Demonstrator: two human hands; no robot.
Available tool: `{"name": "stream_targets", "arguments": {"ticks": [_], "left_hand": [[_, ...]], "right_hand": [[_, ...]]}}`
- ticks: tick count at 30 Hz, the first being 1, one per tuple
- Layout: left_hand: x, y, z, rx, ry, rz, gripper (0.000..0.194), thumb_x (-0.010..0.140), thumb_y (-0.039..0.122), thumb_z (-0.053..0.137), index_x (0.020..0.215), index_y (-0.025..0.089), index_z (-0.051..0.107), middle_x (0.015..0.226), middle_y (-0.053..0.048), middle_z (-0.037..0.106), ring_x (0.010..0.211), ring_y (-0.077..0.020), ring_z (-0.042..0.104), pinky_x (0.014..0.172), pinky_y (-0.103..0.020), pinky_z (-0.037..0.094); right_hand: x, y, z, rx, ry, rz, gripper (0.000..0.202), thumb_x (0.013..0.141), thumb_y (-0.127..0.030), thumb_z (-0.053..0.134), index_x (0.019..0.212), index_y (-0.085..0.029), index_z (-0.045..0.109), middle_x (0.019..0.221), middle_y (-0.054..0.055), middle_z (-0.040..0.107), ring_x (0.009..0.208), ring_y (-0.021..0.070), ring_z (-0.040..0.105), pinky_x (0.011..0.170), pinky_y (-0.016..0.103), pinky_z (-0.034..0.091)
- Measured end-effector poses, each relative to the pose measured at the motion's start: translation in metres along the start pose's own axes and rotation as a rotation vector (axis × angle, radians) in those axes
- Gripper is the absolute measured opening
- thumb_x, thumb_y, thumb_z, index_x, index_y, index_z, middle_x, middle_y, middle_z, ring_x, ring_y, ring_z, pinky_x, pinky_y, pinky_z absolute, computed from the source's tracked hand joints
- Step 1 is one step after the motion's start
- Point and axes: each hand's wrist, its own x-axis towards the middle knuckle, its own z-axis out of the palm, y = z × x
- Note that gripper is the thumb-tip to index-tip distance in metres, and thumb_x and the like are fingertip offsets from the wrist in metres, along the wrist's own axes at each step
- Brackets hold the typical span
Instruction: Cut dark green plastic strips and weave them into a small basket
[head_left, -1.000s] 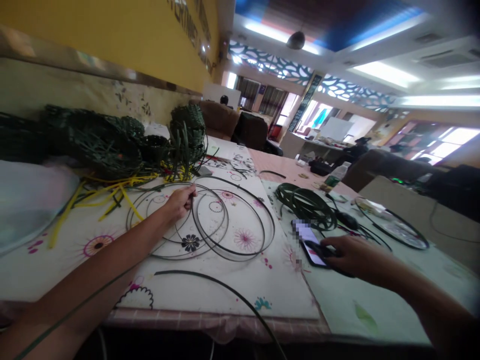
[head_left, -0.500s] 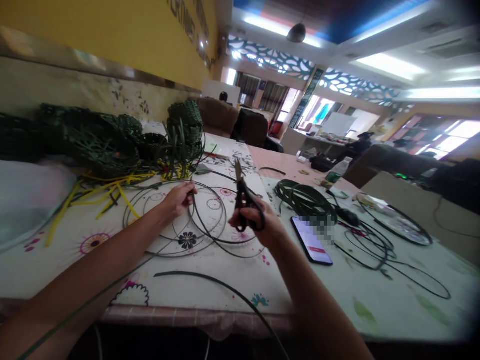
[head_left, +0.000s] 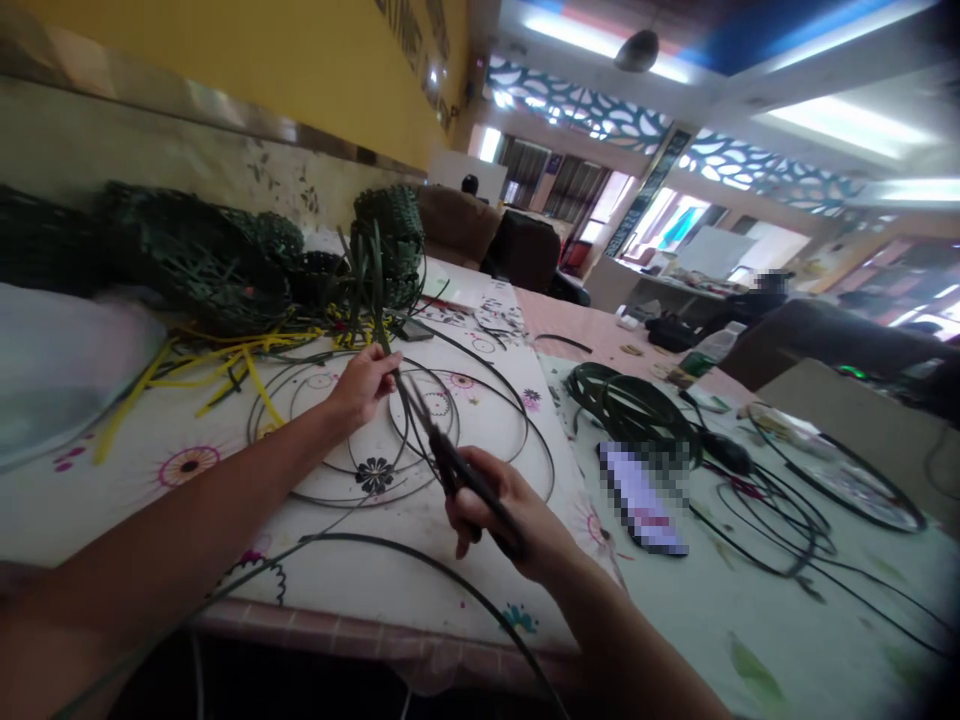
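Observation:
My left hand (head_left: 366,385) pinches a dark green strip (head_left: 384,335) above the patterned tablecloth (head_left: 420,610). In my right hand (head_left: 499,510) is a pair of dark-handled scissors (head_left: 442,445), their blades slanting up and left toward the strip by my left fingertips. Whether the blades touch the strip is blurred. Thin strips curl in wide loops (head_left: 553,470) on the cloth beneath both hands. Another dark strip (head_left: 420,553) arcs across the table's near side.
Woven dark green baskets (head_left: 202,260) and yellow strips (head_left: 259,385) lie at the back left, beside a pale translucent bag (head_left: 67,370). To the right are a coil of green strips (head_left: 622,400), a blurred-out phone (head_left: 641,500), cables (head_left: 795,530) and a bottle (head_left: 709,350).
The scissors have tilted from upright to slanting left, their blades now close to my left fingertips. My right hand has moved lower. The whole view has shifted slightly.

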Motion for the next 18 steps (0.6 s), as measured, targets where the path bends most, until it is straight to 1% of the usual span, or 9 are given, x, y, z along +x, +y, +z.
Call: {"name": "stream_targets", "arguments": {"ticks": [2,3,8,12,15,18], "left_hand": [[0.000,0.003,0.001,-0.008,-0.004,0.045,0.035,0.074,0.011,0.072,0.066,0.018,0.039,0.053,0.008,0.043,0.040,-0.0030,0.038,0.040,-0.014,0.030],[0.000,0.005,0.001,-0.011,-0.002,0.065,0.035,0.075,0.011,0.071,0.066,0.019,0.038,0.053,0.008,0.043,0.040,-0.0030,0.037,0.040,-0.014,0.030],[-0.003,0.012,0.003,-0.012,0.065,0.128,0.035,0.079,0.013,0.068,0.066,0.019,0.036,0.054,0.008,0.043,0.042,-0.0040,0.038,0.041,-0.015,0.030],[-0.007,0.017,0.006,-0.036,0.091,0.169,0.035,0.080,0.011,0.066,0.065,0.019,0.035,0.054,0.008,0.041,0.042,-0.0042,0.037,0.041,-0.016,0.029],[-0.008,0.019,0.007,-0.057,0.100,0.201,0.036,0.079,0.009,0.066,0.065,0.019,0.034,0.055,0.007,0.042,0.041,-0.0037,0.035,0.041,-0.016,0.027],[-0.009,0.019,0.009,-0.075,0.108,0.223,0.037,0.079,0.007,0.065,0.065,0.019,0.034,0.054,0.007,0.039,0.041,-0.0041,0.035,0.040,-0.017,0.025]], "right_hand": [[-0.003,0.003,-0.001,-0.121,0.071,0.088,0.057,0.071,-0.048,0.083,0.112,-0.017,0.058,0.066,-0.005,0.055,0.049,0.0092,0.050,0.044,0.022,0.047],[-0.005,0.005,-0.003,-0.173,0.093,0.121,0.057,0.072,-0.047,0.082,0.114,-0.017,0.058,0.067,-0.005,0.055,0.049,0.0092,0.050,0.043,0.021,0.045],[-0.010,0.010,-0.006,-0.339,0.092,0.201,0.045,0.080,-0.047,0.075,0.113,-0.018,0.062,0.067,-0.004,0.053,0.049,0.0097,0.050,0.043,0.022,0.043],[-0.011,0.010,-0.007,-0.425,0.153,0.166,0.040,0.078,-0.042,0.077,0.109,-0.019,0.067,0.069,-0.003,0.056,0.052,0.0105,0.051,0.047,0.023,0.042],[-0.009,0.010,-0.010,-0.439,0.187,0.138,0.043,0.075,-0.041,0.080,0.111,-0.019,0.069,0.069,-0.002,0.057,0.055,0.0119,0.053,0.051,0.024,0.042],[-0.008,0.012,-0.013,-0.440,0.188,0.142,0.046,0.075,-0.042,0.080,0.113,-0.019,0.069,0.069,-0.002,0.058,0.055,0.0120,0.052,0.050,0.023,0.041]]}}
